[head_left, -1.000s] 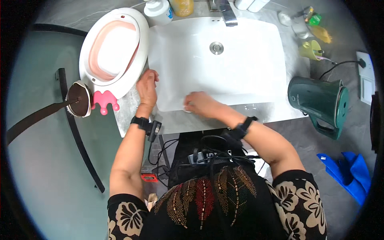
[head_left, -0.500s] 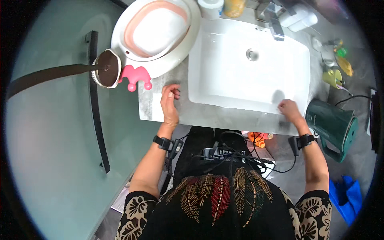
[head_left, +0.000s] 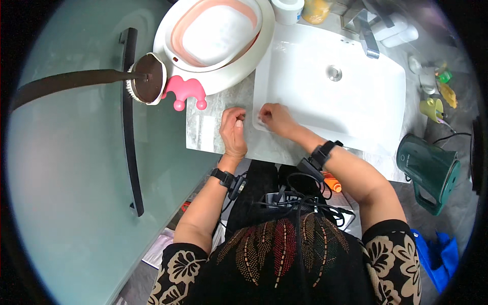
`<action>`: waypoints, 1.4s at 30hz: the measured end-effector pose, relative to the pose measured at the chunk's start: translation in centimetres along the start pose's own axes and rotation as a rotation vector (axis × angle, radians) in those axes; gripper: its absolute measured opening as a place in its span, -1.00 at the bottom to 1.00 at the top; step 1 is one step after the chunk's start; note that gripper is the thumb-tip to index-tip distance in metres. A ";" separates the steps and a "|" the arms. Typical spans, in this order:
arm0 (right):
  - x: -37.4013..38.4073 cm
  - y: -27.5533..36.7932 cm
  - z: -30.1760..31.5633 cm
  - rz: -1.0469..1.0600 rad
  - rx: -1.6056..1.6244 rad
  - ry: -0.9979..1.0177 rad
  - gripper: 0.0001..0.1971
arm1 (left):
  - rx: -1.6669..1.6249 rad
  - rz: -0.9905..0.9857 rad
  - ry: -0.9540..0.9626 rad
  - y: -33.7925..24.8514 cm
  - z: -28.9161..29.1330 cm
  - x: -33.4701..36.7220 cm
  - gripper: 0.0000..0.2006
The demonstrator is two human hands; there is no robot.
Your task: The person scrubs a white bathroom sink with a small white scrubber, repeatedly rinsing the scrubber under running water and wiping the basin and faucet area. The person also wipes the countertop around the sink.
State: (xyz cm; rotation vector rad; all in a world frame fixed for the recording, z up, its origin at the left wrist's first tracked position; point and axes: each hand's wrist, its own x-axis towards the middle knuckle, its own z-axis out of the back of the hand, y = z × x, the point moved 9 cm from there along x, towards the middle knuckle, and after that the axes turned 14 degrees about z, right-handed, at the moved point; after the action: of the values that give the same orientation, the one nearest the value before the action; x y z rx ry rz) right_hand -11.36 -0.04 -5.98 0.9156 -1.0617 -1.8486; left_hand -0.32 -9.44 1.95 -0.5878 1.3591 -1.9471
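Sink point(head_left: 305, 91) (just one), two hands point(head_left: 234, 133) point(head_left: 277, 119)

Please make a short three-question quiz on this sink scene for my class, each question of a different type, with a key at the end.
1. True or false: in the picture, the right hand is farther left than the drain.

2. Which of these is to the right of the white sink?
A) pink prong-shaped piece
B) green kettle
C) pink-and-white oval basin

3. Fill in the blank: the left hand is over the grey ____, left of the sink.

Key: 1. True. 2. B. 3. Countertop.
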 end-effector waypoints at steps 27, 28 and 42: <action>0.6 -1.4 -1.6 0.055 -0.230 0.073 -0.92 | 0.100 -0.071 0.025 -0.9 -1.2 -0.3 -0.61; 0.9 -1.9 -1.6 0.067 -0.305 0.084 -0.92 | 0.112 -0.087 0.026 -1.2 -1.2 -0.3 -0.61; 2.9 -2.0 1.4 0.533 -0.656 0.374 -0.87 | 0.305 0.039 0.232 -0.6 -6.4 7.6 -0.64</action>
State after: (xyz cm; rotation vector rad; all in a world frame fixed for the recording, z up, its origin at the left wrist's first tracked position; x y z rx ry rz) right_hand -14.35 -1.54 -7.80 0.4867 -0.3636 -1.3599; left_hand -9.96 -10.95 0.07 -0.1935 1.1620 -2.1869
